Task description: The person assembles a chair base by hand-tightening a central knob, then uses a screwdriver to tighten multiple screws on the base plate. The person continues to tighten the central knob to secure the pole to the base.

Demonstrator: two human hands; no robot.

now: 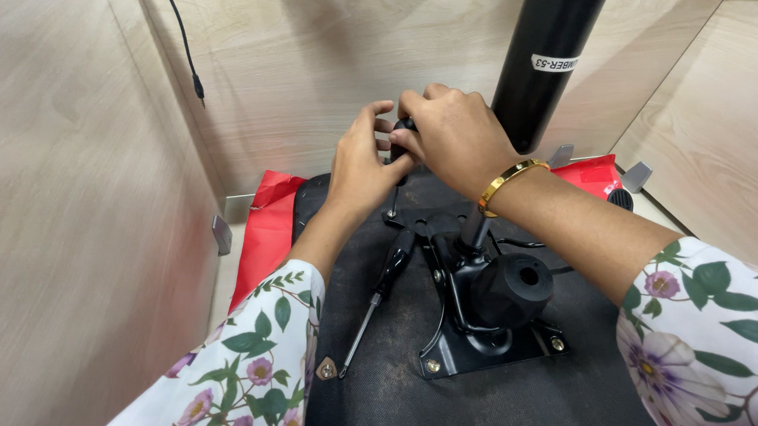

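Two hands work together at 12 o'clock of the upturned chair seat (387, 391), both closed around one small dark tool handle (404, 128) whose thin shaft (393, 202) runs down to the far end of the black metal mechanism plate (478, 341). The left hand (360, 167) curls its fingers against the handle from 9 o'clock; the right hand (457, 137), with a gold bangle (507, 182) on the wrist, wraps over it from 3 o'clock, so the tip of the tool and the fastener under it stay hidden.

By my reading, the plate is already seated on the seat's underside: bolts show at its near corners, one at 6 o'clock (432, 366) and one toward 4 o'clock (558, 344). The fastening at the far end looks like the part in hand, and whether it is tight I cannot tell. A second screwdriver (374, 303) lies loose on the seat at 8 o'clock of the plate, untouched. The round black hub (513, 288) stands open, with nothing fitted in it. A black cylinder column (543, 57) rises behind the hands at 1 o'clock, apart from the plate.
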